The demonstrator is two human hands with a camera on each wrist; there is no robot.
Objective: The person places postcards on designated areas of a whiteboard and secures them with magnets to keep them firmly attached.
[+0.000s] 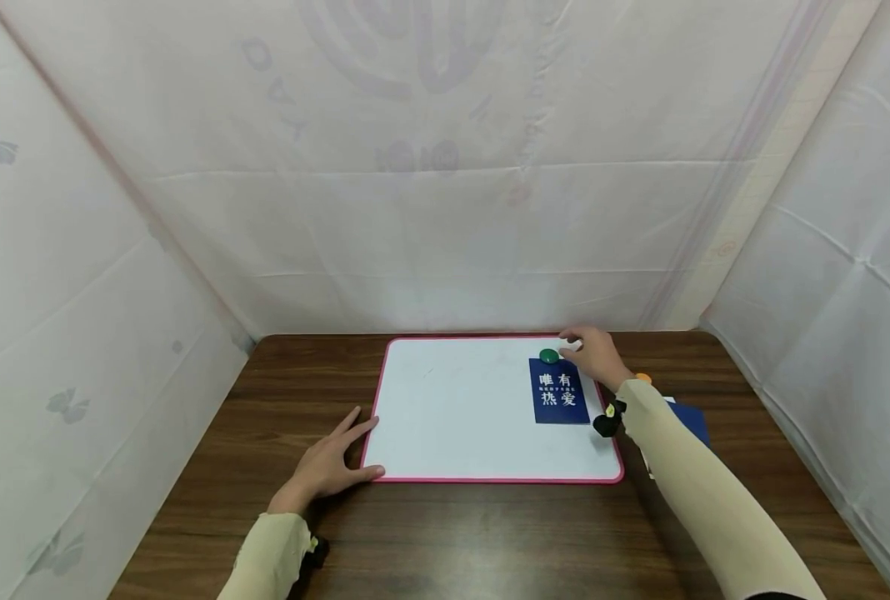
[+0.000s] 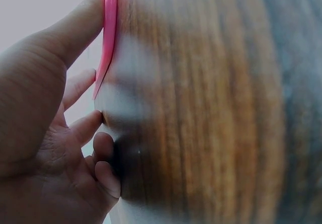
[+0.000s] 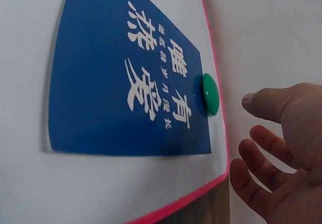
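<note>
Soft, even light diffused through white fabric walls fills the scene, with faint shadows under the forearms on the wooden table (image 1: 490,533). The head view bends straight lines toward its edges. The left wrist view is dim and blurred, the wood grain smeared. The right wrist view is bright, the blue card (image 3: 126,78) sharp, its near corner softer.

You have a dark wood-grain table (image 1: 490,533) with a slight sheen. On it lies a smooth, glossy whiteboard (image 1: 452,408) rimmed in pink plastic. The blue card (image 1: 560,392) looks like matt paper, and the green magnet (image 1: 548,356) is shiny plastic. Thin, creased white cloth (image 1: 445,167) hangs all around you.
</note>
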